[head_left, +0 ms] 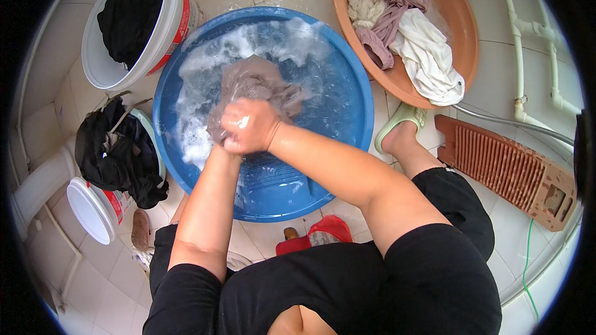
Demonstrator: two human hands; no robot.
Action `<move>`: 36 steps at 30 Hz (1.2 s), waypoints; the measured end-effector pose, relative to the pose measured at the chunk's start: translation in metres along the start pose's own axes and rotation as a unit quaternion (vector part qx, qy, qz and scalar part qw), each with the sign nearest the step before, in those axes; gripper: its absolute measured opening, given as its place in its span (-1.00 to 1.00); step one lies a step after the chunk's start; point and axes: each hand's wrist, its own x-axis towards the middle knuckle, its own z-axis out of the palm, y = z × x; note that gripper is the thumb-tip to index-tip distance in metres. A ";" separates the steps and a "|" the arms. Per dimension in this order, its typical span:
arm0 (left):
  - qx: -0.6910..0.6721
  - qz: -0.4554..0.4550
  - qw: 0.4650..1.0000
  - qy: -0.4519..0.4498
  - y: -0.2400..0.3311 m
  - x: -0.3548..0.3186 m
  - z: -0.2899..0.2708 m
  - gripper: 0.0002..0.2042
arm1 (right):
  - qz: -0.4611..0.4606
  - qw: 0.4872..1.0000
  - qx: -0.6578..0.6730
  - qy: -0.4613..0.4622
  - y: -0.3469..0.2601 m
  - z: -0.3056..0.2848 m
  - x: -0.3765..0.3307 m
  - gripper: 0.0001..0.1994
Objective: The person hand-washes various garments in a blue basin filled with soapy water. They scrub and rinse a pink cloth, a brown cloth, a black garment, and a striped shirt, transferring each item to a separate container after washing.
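A wet grey-brown garment [251,80] lies bunched in the sudsy water of a large blue basin [366,111]. My right hand [253,123] is closed in a fist over its near part, fingers wrapped in. Just under and against it is my left hand [231,144], mostly hidden by the right one, with the cloth coming out beside it. My wrists cross close together over the basin. White foam [198,111] spreads along the left and far sides of the water. Ridges of a washboard surface [273,180] show at the near side of the basin.
An orange basin [469,56] at the far right holds mauve and white clothes. White buckets [93,49] [87,211] and a tub heaped with black clothes [112,155] stand left. A brown washboard [496,164], hose [509,123] and pipes [518,43] lie right. A red bag [332,228] sits before me.
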 end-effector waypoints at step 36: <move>0.183 -0.091 0.978 -0.047 0.035 0.023 0.005 -0.24 | 0.685 0.468 0.548 -0.106 0.045 -0.040 -0.013 -0.43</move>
